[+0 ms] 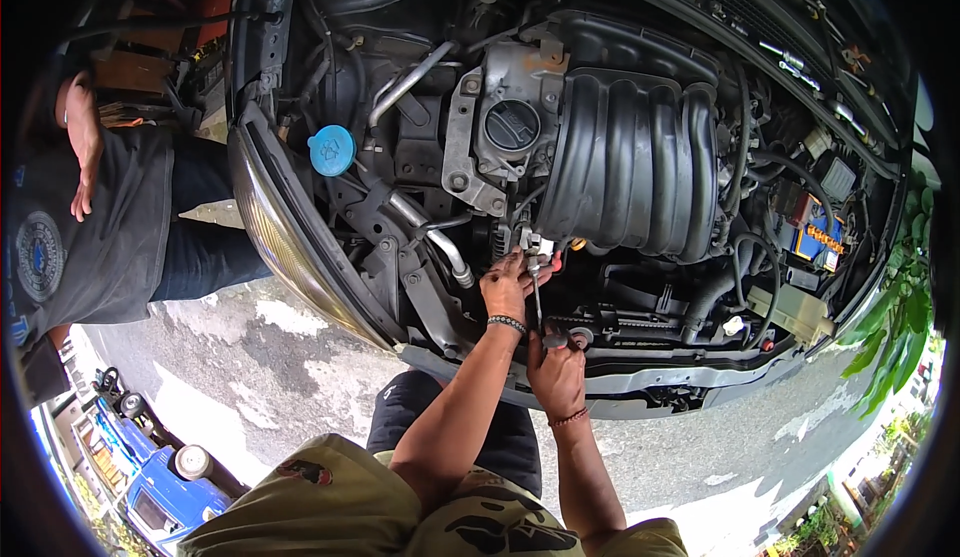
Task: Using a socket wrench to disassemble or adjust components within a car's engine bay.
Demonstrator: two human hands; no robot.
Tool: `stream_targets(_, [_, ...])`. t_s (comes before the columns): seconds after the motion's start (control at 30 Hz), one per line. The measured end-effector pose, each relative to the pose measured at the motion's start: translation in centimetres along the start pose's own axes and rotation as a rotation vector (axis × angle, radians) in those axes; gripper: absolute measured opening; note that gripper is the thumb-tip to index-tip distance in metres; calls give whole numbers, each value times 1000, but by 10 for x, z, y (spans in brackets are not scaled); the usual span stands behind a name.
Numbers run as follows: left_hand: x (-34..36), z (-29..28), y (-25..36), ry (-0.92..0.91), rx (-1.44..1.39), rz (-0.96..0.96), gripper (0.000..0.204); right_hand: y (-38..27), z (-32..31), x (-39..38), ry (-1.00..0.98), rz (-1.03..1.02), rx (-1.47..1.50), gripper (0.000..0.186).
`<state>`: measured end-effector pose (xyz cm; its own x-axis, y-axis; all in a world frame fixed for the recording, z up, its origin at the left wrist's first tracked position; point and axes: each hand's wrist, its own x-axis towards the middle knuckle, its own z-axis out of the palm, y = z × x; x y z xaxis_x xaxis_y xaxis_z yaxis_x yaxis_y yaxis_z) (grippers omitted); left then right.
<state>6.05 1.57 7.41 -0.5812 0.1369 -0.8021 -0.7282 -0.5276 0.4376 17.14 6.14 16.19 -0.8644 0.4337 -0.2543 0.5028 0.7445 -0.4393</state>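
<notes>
My right hand (558,375) is closed around the lower end of a slim metal socket wrench (539,302), near the front edge of the engine bay. The tool's shaft runs up to a bright metal end between the engine and the front crossmember. There my left hand (504,291) has its fingers curled about that end, some stretched under it; their exact grip is partly hidden. Just above the fingers sits a pale metal part beside the engine (512,172). An oil filler cap (512,126) is fitted on top, next to the black ribbed intake manifold (635,162).
A blue reservoir cap (332,150) and a headlight (290,247) lie to the left. A battery (822,242) sits at the right. Another person (95,222) stands beside the car on the left, one hand hanging. A blue vehicle (165,487) is parked behind.
</notes>
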Motion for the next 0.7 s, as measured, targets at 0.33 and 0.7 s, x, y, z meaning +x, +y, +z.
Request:
stream_targets(0.33, [-94,24,38,-425,-30,64,25,8,-52,-50,151,-79,454,24])
stream_targets(0.7, [-156,35,73,-609,317,144,24,21,-104,-76,193,-54,590,17])
